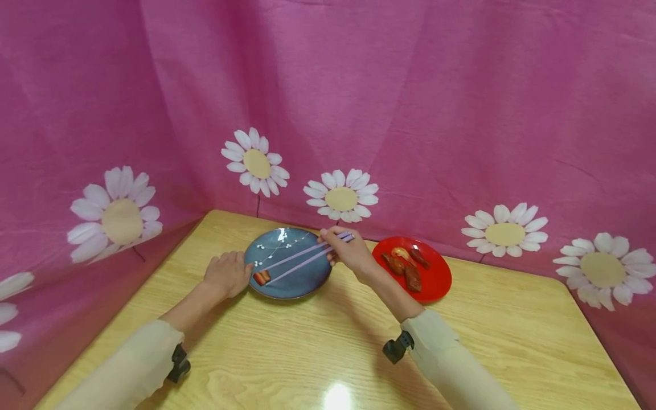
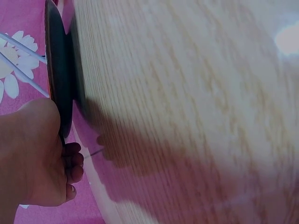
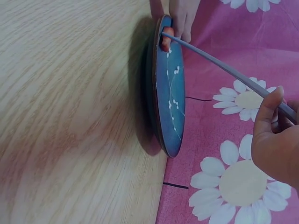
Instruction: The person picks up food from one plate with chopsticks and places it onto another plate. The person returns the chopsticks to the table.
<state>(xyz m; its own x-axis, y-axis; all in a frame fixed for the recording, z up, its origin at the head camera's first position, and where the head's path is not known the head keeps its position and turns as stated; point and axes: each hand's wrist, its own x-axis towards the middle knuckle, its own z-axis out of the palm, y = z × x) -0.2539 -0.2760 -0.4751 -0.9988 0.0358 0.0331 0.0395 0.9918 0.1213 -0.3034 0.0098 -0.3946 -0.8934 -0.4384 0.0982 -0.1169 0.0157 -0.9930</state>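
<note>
My right hand (image 1: 349,251) holds a pair of light purple chopsticks (image 1: 299,263), reaching leftward across the blue plate (image 1: 294,285). Their tips stand on either side of a small brown-and-red striped food piece, like braised pork belly (image 1: 262,277), at the plate's left side. In the right wrist view this piece (image 3: 167,39) sits close over the plate's face near the far rim. My left hand (image 1: 228,274) holds the plate by its left rim. Its thumb lies over the edge, and the curled fingertips (image 2: 74,161) show just beyond the rim in the left wrist view.
A red plate (image 1: 438,285) stands to the right, beside my right forearm, with several brown and orange food pieces (image 1: 405,265) on it. Pink cloth (image 1: 410,114) with daisies hangs behind and left of the wooden table (image 1: 287,353).
</note>
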